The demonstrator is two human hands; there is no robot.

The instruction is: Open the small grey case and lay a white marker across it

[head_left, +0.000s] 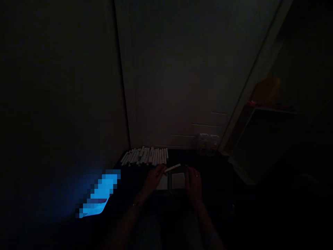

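Note:
The scene is very dark. My left hand is closed on a slim white marker, which tilts up toward the right. My right hand, with a ring on one finger, grips the right edge of a dark-edged, case-like object. Two pale rectangular panels show in it: the right panel is in plain sight, while my left hand partly covers the left one. Just beyond my left hand, several white markers lie side by side in a row.
Two clear plastic containers stand against the pale wall panel at the back. A glowing blue screen, partly pixelated, is at the left. On the right is a shelf unit with an orange thing on top.

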